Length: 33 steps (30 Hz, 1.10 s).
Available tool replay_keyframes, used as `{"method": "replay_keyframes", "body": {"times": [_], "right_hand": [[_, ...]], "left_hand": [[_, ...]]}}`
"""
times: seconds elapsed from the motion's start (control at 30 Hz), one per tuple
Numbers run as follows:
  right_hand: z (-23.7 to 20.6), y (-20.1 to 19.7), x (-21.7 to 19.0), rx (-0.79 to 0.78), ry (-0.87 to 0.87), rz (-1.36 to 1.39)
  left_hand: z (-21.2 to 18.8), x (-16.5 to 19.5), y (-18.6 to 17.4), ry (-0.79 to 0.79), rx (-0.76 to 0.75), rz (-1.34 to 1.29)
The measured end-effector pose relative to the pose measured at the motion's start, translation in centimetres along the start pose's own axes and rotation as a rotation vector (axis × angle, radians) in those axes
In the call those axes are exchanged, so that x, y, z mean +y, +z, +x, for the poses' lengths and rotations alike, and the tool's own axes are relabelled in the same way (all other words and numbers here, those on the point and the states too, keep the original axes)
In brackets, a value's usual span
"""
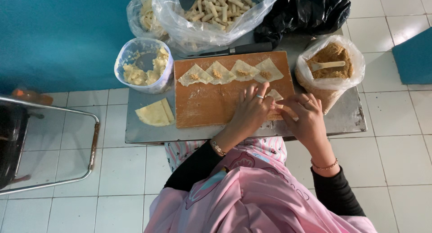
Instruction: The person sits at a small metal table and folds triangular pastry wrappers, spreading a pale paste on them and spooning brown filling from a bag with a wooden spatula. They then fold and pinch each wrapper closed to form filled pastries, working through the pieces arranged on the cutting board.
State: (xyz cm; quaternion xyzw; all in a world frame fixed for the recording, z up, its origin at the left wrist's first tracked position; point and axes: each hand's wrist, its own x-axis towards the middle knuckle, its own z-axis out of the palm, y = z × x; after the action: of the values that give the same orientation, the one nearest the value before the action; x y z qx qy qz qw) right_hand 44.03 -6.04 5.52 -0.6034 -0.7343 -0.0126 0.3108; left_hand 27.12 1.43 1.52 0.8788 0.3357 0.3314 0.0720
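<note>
While left hand [250,108] presses wrapper [274,95] (fingers flat), right hand [302,111] pinches.

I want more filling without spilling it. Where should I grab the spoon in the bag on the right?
Probably the wooden spoon by its free handle end, from the right and above: the handle lies nearly flat, pointing right, its bowl buried in the brown filling.

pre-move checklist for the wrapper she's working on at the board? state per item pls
1. Both hands on the wrapper: left hand and right hand meet over it, ok.
2. Wrapper on the cutting board: ok.
3. Filling inside it: hidden by the fingers, cannot tell.
4. Row of four filled wrappers apart from the hands: ok.
5. Filling bag open, spoon in it: ok.
6. Spare wrapper stack on the metal table: ok.
</note>
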Motion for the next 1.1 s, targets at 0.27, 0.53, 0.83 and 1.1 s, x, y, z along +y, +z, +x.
{"method": "replay_keyframes", "body": {"times": [0.27,0.53,0.83,1.1], "right_hand": [[0.4,0.8,0.3,-0.001,-0.036,-0.044],[0.7,0.9,0.7,-0.033,-0.001,-0.061],[0.4,0.0,-0.3,0.064,-0.060,-0.145],[0.2,1.3,-0.1,0.038,-0.026,-0.191]], "left_hand": [[0.4,-0.1,-0.8,-0.027,-0.060,0.002],[-1.5,0.7,-0.4,-0.024,0.040,0.058],[-0.9,0.3,0.8,-0.008,0.017,0.058],[-0.7,0.0,-0.3,-0.025,0.061,-0.031]]}}
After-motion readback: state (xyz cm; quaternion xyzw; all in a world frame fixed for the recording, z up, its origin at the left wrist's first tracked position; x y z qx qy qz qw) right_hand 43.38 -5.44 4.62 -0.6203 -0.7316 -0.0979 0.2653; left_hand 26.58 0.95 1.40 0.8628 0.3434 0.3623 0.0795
